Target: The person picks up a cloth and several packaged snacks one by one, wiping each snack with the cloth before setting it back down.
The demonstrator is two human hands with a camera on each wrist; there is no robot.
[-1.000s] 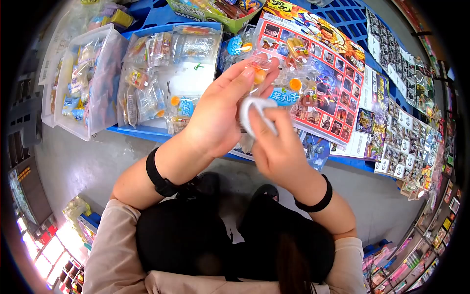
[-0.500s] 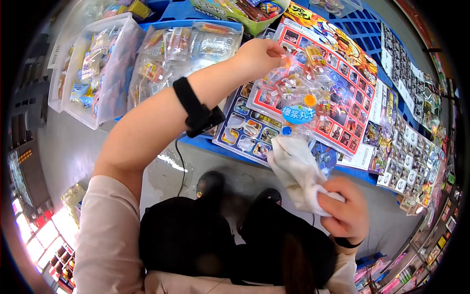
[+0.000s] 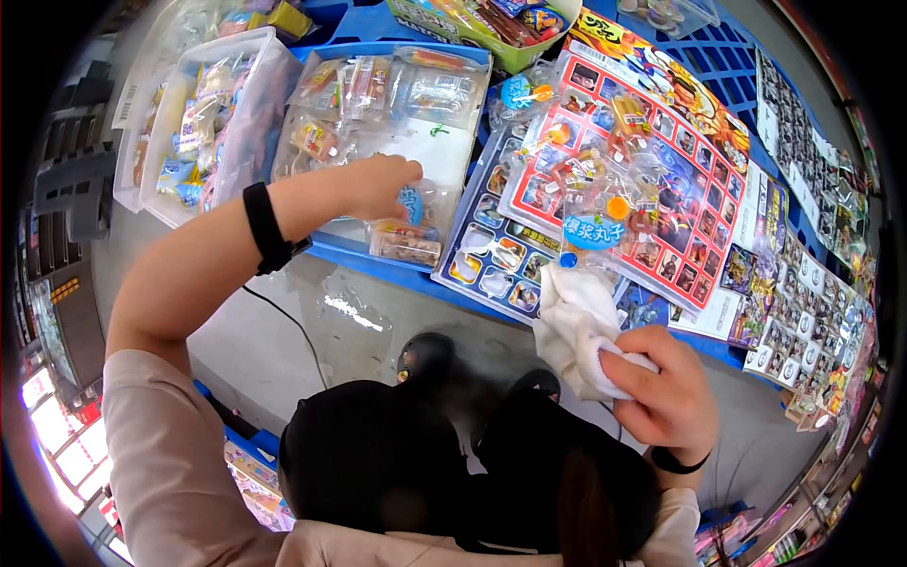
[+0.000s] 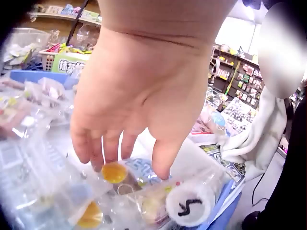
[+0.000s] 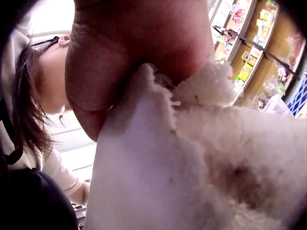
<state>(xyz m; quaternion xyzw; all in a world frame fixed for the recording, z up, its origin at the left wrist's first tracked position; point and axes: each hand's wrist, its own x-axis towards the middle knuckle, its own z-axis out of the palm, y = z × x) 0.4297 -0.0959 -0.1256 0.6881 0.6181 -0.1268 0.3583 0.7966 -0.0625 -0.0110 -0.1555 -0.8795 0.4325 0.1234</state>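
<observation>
My left hand (image 3: 373,186) reaches over a shallow white-bottomed tray (image 3: 450,156) of clear plastic packets. In the left wrist view its fingers point down, thumb apart, right at a clear packet with a blue label (image 4: 139,167) and an orange cap (image 4: 114,172). My right hand (image 3: 673,389) grips a crumpled white cloth (image 3: 576,326) near the table's front edge. Brown stains show on the cloth (image 5: 144,177) in the right wrist view. Several small packets, one with a blue label (image 3: 593,232), lie on a red picture sheet (image 3: 682,255).
At the left stands a clear plastic bin (image 3: 168,203) full of packets. A green box (image 3: 510,61) of wrapped sweets sits at the back. Picture sheets (image 3: 803,317) cover the right side of the blue slatted surface (image 3: 727,71). A cable (image 3: 307,335) hangs in front.
My left hand let go of a small clear packet over the red sheet and moved left to the tray. My right hand moved away from the left, the cloth now hanging loosely.
</observation>
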